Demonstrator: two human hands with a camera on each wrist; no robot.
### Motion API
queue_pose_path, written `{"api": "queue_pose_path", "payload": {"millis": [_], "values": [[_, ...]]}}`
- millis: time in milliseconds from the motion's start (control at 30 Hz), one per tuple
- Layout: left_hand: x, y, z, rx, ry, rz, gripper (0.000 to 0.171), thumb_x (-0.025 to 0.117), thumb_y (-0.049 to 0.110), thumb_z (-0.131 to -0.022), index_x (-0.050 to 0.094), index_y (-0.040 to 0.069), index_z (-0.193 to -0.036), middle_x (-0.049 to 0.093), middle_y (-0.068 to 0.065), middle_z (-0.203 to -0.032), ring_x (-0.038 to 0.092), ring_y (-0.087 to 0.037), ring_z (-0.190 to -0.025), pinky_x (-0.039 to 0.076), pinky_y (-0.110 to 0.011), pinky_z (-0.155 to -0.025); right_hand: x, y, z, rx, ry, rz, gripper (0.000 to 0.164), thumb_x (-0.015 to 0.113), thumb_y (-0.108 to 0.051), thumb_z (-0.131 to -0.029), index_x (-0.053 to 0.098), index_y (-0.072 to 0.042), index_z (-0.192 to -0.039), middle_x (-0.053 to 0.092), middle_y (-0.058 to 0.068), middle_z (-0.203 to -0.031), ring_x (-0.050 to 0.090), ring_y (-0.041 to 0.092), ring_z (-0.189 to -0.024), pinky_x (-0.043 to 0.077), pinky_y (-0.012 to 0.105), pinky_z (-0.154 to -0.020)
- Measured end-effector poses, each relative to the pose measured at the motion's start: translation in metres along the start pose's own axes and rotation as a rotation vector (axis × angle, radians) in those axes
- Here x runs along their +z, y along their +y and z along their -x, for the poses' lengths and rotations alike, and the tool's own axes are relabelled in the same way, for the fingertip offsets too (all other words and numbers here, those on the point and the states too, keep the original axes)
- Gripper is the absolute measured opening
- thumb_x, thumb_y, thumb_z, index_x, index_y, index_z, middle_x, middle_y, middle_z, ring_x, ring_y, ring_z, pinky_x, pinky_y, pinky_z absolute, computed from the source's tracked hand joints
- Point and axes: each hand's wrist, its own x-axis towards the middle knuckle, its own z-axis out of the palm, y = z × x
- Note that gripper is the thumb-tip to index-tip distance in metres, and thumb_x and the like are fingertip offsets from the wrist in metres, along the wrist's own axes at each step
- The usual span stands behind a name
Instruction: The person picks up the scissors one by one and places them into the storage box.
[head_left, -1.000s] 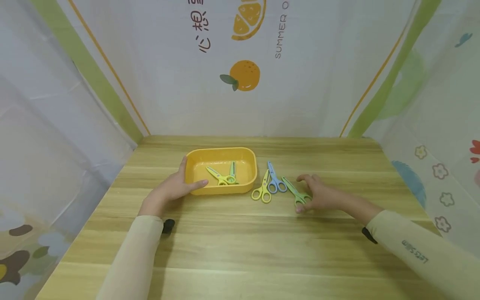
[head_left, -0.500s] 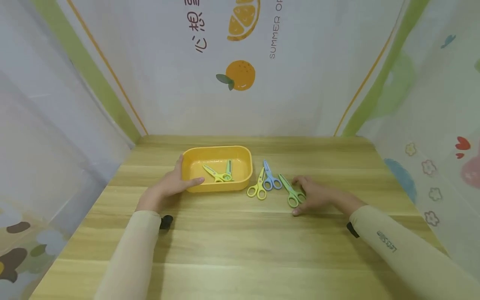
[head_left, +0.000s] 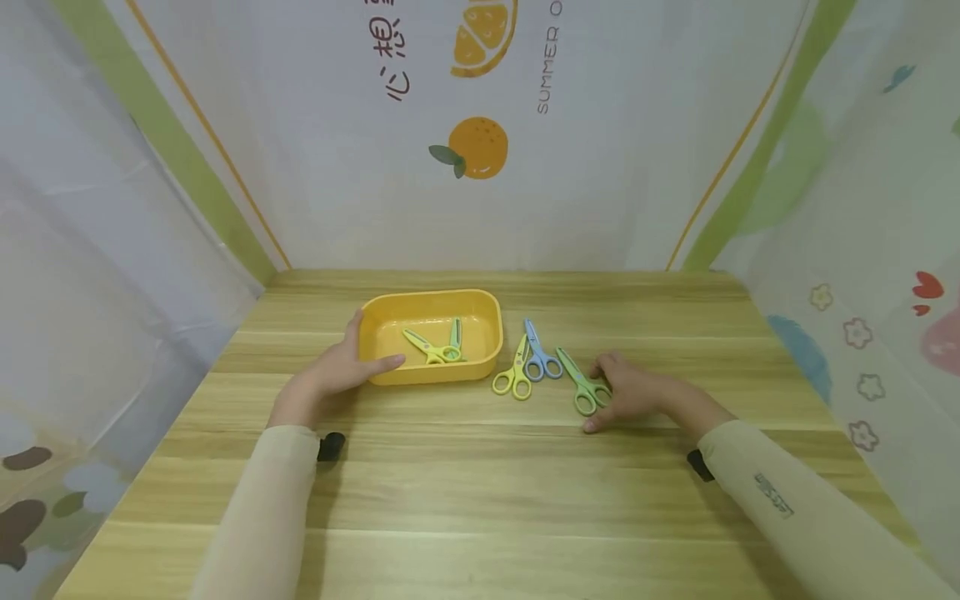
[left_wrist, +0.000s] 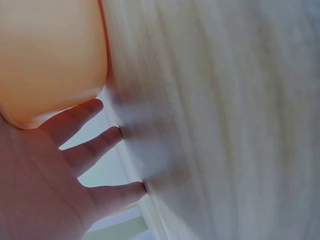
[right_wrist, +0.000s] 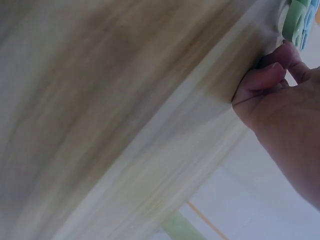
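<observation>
My left hand (head_left: pixel 337 367) is at the left end of a yellow plastic tray (head_left: pixel 427 377), thumb over its front rim. Its other fingers lie straight along the outer wall, tips down at the table in the left wrist view. Inside the tray are yellow scissors (head_left: pixel 432 347) and green scissors (head_left: pixel 456 333). At the right, my right hand (head_left: pixel 630 392) curls its fingers and thumb round the handles of another pair of green scissors (head_left: pixel 576 372), which lies low at the table. The right wrist view shows only its green handle (right_wrist: pixel 295 20) by the fingertips.
Between the tray and my right hand lie yellow scissors (head_left: pixel 517 371) and blue scissors (head_left: pixel 538 350), overlapping each other. All stand on a wooden table (head_left: pixel 465 483). Printed white curtains (head_left: pixel 600 200) hang behind the table and at both sides.
My right hand has closed in on the green scissors, whose handles have turned slightly left. My left hand stays at the tray. The head view has shifted a little.
</observation>
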Motion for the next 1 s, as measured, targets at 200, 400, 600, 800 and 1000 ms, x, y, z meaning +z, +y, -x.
{"api": "queue_pose_path", "payload": {"millis": [200, 400, 600, 800, 1000], "values": [[-0.002, 0.003, 0.0, 0.008, 0.001, 0.009, 0.136, 0.063, 0.083, -0.089, -0.033, 0.023, -0.165, 0.001, -0.032, -0.176, 0.013, -0.055, -0.162, 0.017, -0.069, -0.131, -0.001, -0.004, 0.0, 0.013, 0.019, 0.043, 0.094, 0.091, -0.059, -0.079, 0.047, 0.001, -0.138, 0.045, 0.023, -0.141, 0.053, 0.033, -0.122, 0.049, 0.055, -0.109], [-0.003, 0.004, 0.002, -0.013, -0.017, 0.008, 0.137, 0.063, 0.083, -0.089, -0.033, 0.021, -0.165, -0.002, -0.033, -0.176, 0.014, -0.056, -0.161, 0.018, -0.07, -0.13, -0.002, -0.013, -0.003, 0.021, 0.017, 0.089, 0.087, 0.09, -0.06, -0.079, 0.051, -0.001, -0.13, 0.047, 0.016, -0.124, 0.051, 0.024, -0.102, 0.049, 0.039, -0.09], [-0.001, 0.001, 0.001, -0.026, -0.02, 0.014, 0.137, 0.062, 0.084, -0.088, -0.033, 0.022, -0.165, -0.002, -0.033, -0.176, 0.014, -0.056, -0.161, 0.018, -0.07, -0.13, -0.001, -0.01, -0.006, 0.02, -0.004, 0.108, 0.072, 0.089, -0.057, -0.081, 0.052, -0.005, -0.115, 0.042, 0.012, -0.113, 0.048, 0.021, -0.092, 0.043, 0.032, -0.077], [0.0, 0.0, 0.001, -0.021, -0.013, 0.04, 0.137, 0.065, 0.082, -0.089, -0.033, 0.023, -0.165, 0.0, -0.033, -0.176, 0.01, -0.055, -0.163, 0.015, -0.07, -0.13, -0.006, -0.003, -0.01, -0.012, -0.025, 0.099, 0.058, 0.089, -0.045, -0.083, 0.057, -0.003, -0.106, 0.04, 0.01, -0.108, 0.045, 0.021, -0.09, 0.039, 0.031, -0.075], [0.0, 0.001, 0.0, -0.017, -0.012, 0.057, 0.138, 0.066, 0.081, -0.088, -0.032, 0.023, -0.165, -0.002, -0.032, -0.176, 0.009, -0.054, -0.163, 0.014, -0.069, -0.131, -0.011, -0.001, -0.007, -0.039, -0.031, 0.113, 0.082, 0.086, -0.036, -0.08, 0.059, 0.016, -0.136, 0.047, 0.015, -0.118, 0.048, 0.023, -0.096, 0.043, 0.031, -0.08]]}}
